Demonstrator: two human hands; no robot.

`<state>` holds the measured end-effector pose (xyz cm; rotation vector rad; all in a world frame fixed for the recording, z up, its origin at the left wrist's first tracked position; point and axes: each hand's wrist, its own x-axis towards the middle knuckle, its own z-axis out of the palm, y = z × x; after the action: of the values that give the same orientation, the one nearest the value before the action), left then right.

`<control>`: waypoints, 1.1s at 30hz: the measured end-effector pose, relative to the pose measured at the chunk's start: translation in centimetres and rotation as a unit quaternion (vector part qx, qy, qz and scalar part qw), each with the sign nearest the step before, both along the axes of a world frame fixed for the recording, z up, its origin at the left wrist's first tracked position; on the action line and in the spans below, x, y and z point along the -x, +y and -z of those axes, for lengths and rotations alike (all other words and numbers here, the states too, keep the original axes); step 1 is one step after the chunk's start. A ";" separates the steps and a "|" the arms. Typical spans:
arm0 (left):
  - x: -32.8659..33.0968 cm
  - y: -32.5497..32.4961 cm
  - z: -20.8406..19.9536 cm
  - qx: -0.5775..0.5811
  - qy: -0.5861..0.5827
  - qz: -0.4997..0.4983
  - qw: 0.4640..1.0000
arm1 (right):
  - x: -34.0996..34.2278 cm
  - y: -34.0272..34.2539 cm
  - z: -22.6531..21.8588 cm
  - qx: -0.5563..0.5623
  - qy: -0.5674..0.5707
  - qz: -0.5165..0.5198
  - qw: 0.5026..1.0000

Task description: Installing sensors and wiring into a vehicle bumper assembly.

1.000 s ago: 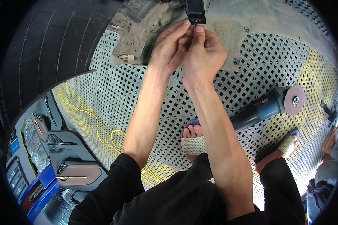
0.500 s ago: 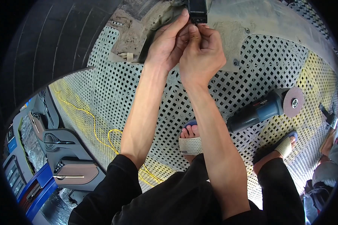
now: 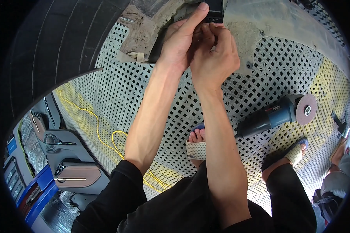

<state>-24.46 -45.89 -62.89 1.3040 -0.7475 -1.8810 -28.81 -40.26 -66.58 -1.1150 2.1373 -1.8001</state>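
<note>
At the top centre is a black, box-shaped part (image 3: 215, 13), cut off by the picture's upper edge. My left hand (image 3: 177, 46) grips it from the left, thumb up along its side and the other fingers mostly hidden behind. Just under its lower edge, my right hand (image 3: 217, 62) is closed in a pinch, thumb and forefinger together. Whatever lies between those fingertips is too small or too covered to make out. The two hands touch or overlap below the part. Behind them spreads a pale plastic panel (image 3: 243, 46) caked with dried mud.
A blue-black angle grinder (image 3: 274, 115) with a brown disc lies on the perforated mat (image 3: 175, 128), right of my feet. A large black tyre (image 3: 62, 46) fills the upper left. Door panels (image 3: 76, 163) and a yellow cable (image 3: 93, 114) lie left. Another person (image 3: 334, 182) sits far right.
Both hands and the black part appear slightly further right in the picture, as does the muddy panel. My right hand's fingers have curled a little differently under the part. The grinder lies as before.
</note>
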 end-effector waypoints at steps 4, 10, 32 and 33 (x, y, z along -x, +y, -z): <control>-0.7 -0.1 0.4 -0.019 -0.011 0.017 1.000 | -1.0 -0.6 0.0 0.019 -0.090 0.026 0.995; -0.2 -0.1 -0.3 -0.031 -0.034 0.028 0.999 | -1.7 -1.5 0.0 0.087 -0.318 0.039 0.943; -0.8 -0.6 0.2 -0.019 -0.013 0.035 0.999 | -0.8 -2.1 -2.2 0.008 -0.534 0.026 0.845; -0.8 -0.5 0.2 -0.019 -0.020 0.036 0.999 | -0.7 -2.1 -2.1 0.002 -0.530 0.014 0.848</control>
<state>-23.69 -46.44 -63.08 1.3575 -0.7926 -1.9401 -28.15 -42.32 -64.50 0.0319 1.4250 -1.7637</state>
